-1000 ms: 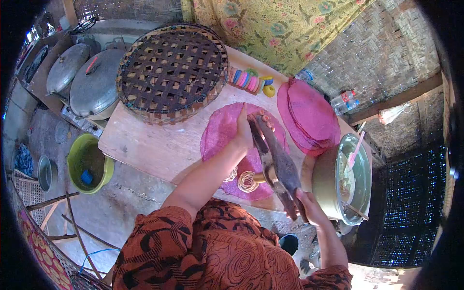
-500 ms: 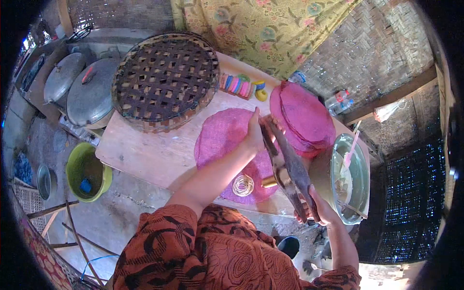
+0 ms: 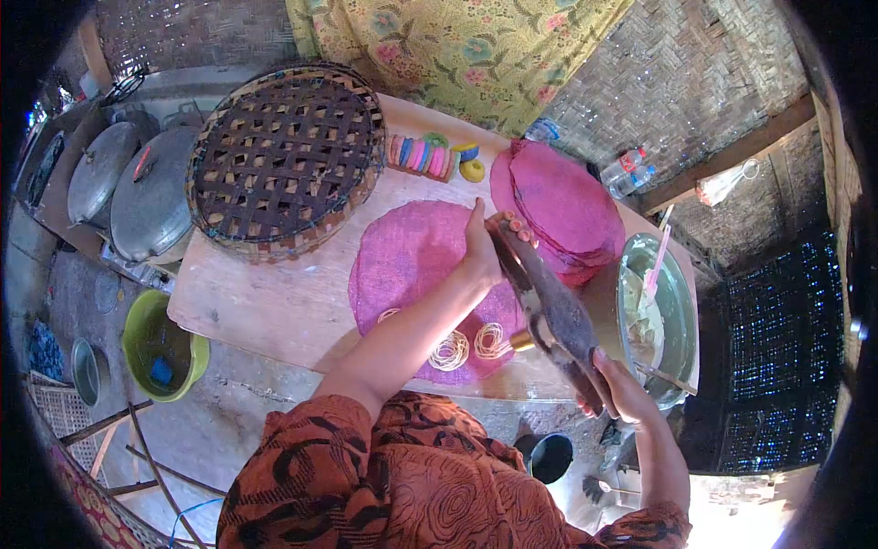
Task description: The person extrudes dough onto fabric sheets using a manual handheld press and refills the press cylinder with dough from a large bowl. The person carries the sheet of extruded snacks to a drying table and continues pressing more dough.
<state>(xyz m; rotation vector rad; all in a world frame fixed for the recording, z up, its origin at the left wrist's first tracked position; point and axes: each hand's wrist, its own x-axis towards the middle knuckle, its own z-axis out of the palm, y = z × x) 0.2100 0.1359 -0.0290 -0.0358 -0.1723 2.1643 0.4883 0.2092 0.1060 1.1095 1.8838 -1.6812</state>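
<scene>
Both hands grip a dark wooden hand press (image 3: pixel 562 316) with two long bars, held slantwise above the table. My left hand (image 3: pixel 498 242) is closed around its upper end, thumb pointing up. My right hand (image 3: pixel 617 389) wraps its lower end. A brass tube (image 3: pixel 521 341) sticks out from the press's middle, toward the left. Beneath lies a round pink mesh sheet (image 3: pixel 412 242). On it are thin pale strands in loose coils: one coil (image 3: pixel 449 350) near the front edge, another coil (image 3: pixel 492 340) beside the tube, and a third partly hidden by my left forearm.
Stacked pink mesh rounds (image 3: pixel 562 206) lie at the back right. A green tub (image 3: pixel 681 284) of pale dough stands at the table's right edge. A woven basket tray (image 3: pixel 288 156) takes up the left side. Coloured rings (image 3: pixel 422 156) line the back; a lime basin (image 3: pixel 197 357) sits lower left.
A second coil of strands now shows beside the brass tube, right of the first. The press bars look closer together. The whole view has shifted slightly.
</scene>
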